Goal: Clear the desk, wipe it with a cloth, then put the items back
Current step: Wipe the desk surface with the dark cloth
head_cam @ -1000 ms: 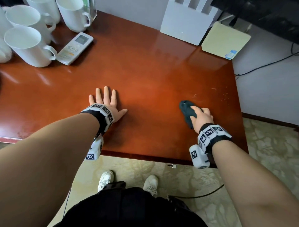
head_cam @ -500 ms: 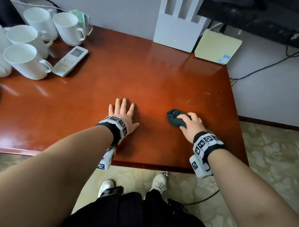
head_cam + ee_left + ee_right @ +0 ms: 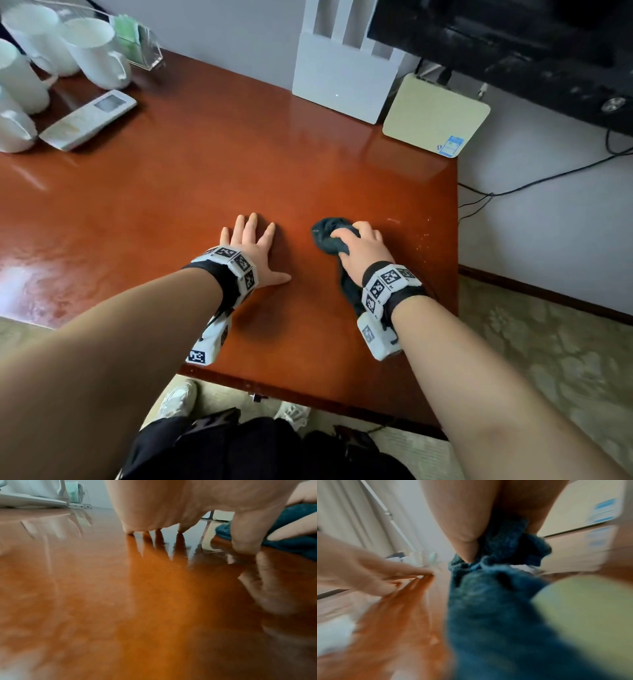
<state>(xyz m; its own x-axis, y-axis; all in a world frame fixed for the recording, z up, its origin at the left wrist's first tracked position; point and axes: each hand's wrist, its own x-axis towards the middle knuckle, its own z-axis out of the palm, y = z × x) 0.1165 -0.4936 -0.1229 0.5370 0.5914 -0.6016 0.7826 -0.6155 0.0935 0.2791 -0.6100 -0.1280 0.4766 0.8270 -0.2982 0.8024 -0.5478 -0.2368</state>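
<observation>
Item: dark blue-grey cloth (image 3: 330,236), bunched, being pressed onto the red-brown desk (image 3: 205,178) by the right hand (image 3: 363,245); that grip is curling over the wad from above, fingers bent round its near half, a loose tail of fabric trailing back under the wrist toward the desk's front edge. The cloth's long axis is running roughly front to back, slightly toward the left at its far end. Item: left hand (image 3: 255,246), lying flat on the desk with fingers straight and spread, holding nothing, just beside the cloth on its left; only a narrow strip of wood is separating thumb and fabric. The unwiped-looking specks (image 3: 423,240) are sitting to the right of the cloth, near the desk's right edge, so the right hand is the nearer one for them; the wide bare stretch is lying left and far. Wiping appears to be the step in hand. Items at the far left: white mugs (image 3: 97,51), a white remote control (image 3: 89,120) with a small grey screen, a clear holder (image 3: 140,44) with green contents. Items at the far right: a white upright router (image 3: 342,68), a pale flat box (image 3: 431,116) carrying a blue-and-white sticker, print too small to read. No brand or legible writing anywhere; wrist bands are showing only black-and-white square markers.
</observation>
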